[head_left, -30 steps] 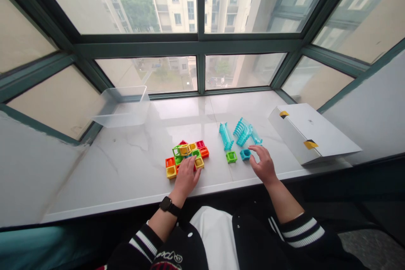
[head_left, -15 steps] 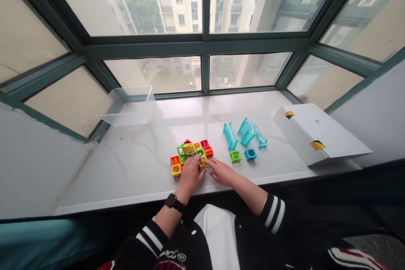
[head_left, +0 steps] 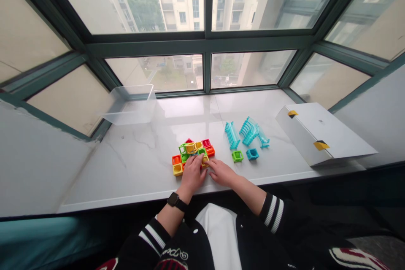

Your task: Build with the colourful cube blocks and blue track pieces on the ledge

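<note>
A cluster of joined cube-shaped toy blocks (head_left: 177, 169), in yellow, orange, green and red, rests on the white marble sill. My left hand (head_left: 192, 174) lies over its near side, fingers curled on the blocks and hiding several of them. My right hand (head_left: 222, 172) comes in from the right, its fingertips pressed against a yellow block (head_left: 205, 160) at the near right of the cluster. Another yellow block (head_left: 191, 148) sits raised on top. Right of the cluster, apart from both hands, are a green block (head_left: 237, 156) and a blue block (head_left: 252, 154).
Clear blue track pieces (head_left: 232, 136) lie behind the loose blocks, a curved one (head_left: 249, 130) among them. A transparent plastic bin (head_left: 133, 117) stands at the back left. On the right is a white box (head_left: 329, 128) with yellow-black tabs. Windows border the sill (head_left: 126, 185).
The view has shifted slightly, so everything sits a little further right. Both hands stay at the same blocks, with hardly any finger movement.
</note>
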`<state>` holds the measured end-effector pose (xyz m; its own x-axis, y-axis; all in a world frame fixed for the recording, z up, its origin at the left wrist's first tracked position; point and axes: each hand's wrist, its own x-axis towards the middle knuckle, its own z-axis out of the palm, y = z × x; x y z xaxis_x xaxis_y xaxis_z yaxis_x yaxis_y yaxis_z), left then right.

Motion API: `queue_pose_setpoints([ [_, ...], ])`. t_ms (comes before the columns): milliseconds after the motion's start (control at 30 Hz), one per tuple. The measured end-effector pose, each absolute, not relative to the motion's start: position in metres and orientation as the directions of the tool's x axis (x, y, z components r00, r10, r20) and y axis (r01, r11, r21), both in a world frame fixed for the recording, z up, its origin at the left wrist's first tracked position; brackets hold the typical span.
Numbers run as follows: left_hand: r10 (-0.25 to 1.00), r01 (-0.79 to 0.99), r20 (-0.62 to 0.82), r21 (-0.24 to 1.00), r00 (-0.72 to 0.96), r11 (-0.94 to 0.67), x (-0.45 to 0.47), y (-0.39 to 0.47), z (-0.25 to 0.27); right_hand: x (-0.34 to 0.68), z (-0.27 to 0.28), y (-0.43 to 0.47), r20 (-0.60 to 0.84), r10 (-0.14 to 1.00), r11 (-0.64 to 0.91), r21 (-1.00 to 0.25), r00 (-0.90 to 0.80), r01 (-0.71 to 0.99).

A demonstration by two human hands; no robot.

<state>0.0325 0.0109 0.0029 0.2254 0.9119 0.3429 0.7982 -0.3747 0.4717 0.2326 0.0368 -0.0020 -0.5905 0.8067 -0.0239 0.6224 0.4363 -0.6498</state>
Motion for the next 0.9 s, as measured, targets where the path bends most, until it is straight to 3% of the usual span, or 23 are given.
queue_pose_setpoints([
  [233, 0.910, 0.838, 0.310, 0.386, 0.277, -0.386, 0.033, 0.010, -0.001, 0.233, -0.003, 0.037, -0.031, 0.818, 0.425, -0.640, -0.574, 0.640],
  [433, 0.914, 0.845, 0.299, 0.378, 0.276, -0.379, 0.034, 0.010, 0.000, 0.245, 0.001, 0.031, -0.048, 0.883, 0.314, -0.677, -0.466, 0.666],
  [733, 0.899, 0.813, 0.336, 0.414, 0.281, -0.409, 0.033, 0.009, 0.003, 0.280, 0.019, 0.026, 0.036, 0.959, 0.165, -0.877, -0.280, 0.451],
  [900, 0.886, 0.802, 0.371, 0.419, 0.277, -0.426, 0.031, 0.008, 0.005, 0.284, 0.025, 0.019, 0.053, 0.947, 0.181, -0.903, -0.316, 0.389],
])
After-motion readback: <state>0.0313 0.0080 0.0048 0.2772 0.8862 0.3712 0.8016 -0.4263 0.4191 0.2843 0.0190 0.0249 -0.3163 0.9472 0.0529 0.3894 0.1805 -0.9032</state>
